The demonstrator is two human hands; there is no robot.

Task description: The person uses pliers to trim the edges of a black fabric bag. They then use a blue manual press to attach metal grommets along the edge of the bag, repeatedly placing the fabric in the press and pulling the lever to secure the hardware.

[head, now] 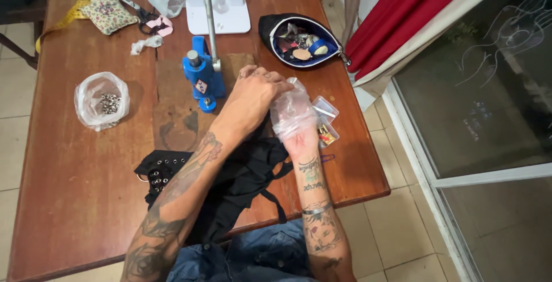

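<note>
- Here, left hand (pixel 253 95) and right hand (pixel 299 129) pinching a clear plastic bag (pixel 292 108) above black eyeleted fabric (pixel 230 181).
- Close behind: blue eyelet press (pixel 201 75); beside, open black pouch (pixel 302 40), bagged eyelets (pixel 102 101).

Both forearms bare, heavily tattooed; metal bangle (pixel 317 208) on right wrist; blue denim jeans (pixel 259 256).

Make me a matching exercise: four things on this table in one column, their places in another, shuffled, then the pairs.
1. blue hand press
2. bag of metal eyelets
3. open black pouch
4. black garment

a. at the near table edge, under the forearms
b. alone on the left side
c. far right, beside the red curtain
d. middle, on a wooden board

Pairs: 1-d, 2-b, 3-c, 4-a
</note>
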